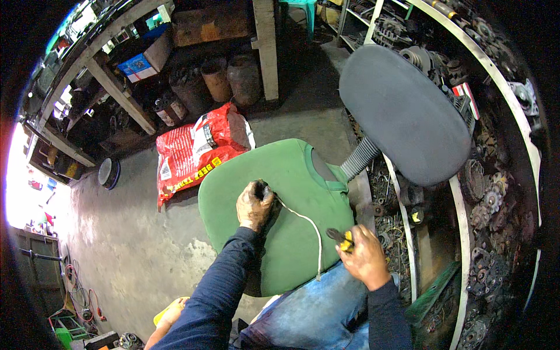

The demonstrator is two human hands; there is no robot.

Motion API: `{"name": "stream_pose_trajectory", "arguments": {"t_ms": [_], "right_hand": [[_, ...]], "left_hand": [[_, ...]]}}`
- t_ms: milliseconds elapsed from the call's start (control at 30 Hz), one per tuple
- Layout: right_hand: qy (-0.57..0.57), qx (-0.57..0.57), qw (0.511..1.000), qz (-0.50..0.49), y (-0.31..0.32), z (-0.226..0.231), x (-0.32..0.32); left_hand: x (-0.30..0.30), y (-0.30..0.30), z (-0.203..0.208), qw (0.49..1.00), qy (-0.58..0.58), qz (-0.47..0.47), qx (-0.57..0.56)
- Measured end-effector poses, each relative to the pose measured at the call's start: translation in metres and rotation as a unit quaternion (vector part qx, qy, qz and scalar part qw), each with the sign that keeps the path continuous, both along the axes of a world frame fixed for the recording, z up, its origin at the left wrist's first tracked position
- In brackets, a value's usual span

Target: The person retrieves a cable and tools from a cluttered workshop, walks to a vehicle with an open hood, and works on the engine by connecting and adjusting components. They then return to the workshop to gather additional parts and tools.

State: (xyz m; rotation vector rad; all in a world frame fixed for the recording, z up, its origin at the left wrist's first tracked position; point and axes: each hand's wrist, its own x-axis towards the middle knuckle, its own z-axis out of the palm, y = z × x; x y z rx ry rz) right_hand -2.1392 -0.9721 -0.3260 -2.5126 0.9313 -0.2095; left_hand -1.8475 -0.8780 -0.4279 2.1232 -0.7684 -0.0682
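Note:
My left hand (pixel 255 205) is closed over the middle of a green-covered chair seat (pixel 280 239). A thin white cord (pixel 315 228) runs from its fingers across the seat and over the edge nearest me. Something dark shows in that fist; I cannot make out what it is. To the right, my right hand (pixel 366 258) is wrapped round pliers (pixel 346 241) with yellow grips, their dark jaws pointing left, close to the cord. Behind the seat, a ribbed grey stem (pixel 359 156) joins it to a grey backrest (pixel 405 114).
A red printed sack (pixel 201 146) lies on the concrete floor (pixel 128 233) beyond the seat. Shelves full of metal parts (pixel 487 268) line the right. Dark cans (pixel 216 80) and a box (pixel 143 61) stand under a bench at the back. Jeans-clad legs (pixel 318 315) are below the seat.

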Motion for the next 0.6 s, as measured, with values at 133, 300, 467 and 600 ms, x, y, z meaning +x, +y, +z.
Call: {"name": "stream_pose_trajectory", "arguments": {"t_ms": [133, 300, 467, 600], "right_hand": [[0.031, -0.074, 0.997, 0.022, -0.023, -0.014, 0.056], [0.041, -0.109, 0.993, -0.005, -0.032, -0.049, 0.111], [0.069, -0.137, 0.988, -0.012, -0.027, -0.076, 0.122], [0.026, -0.116, 0.992, -0.036, -0.031, -0.082, 0.124]], "left_hand": [[0.000, -0.004, 0.004, 1.000, -0.013, -0.005, 0.006], [0.005, -0.009, 0.003, 0.991, -0.116, -0.012, 0.072], [0.009, -0.013, 0.013, 0.981, -0.138, -0.024, 0.137], [0.009, -0.018, 0.022, 0.976, -0.121, -0.032, 0.180]]}}
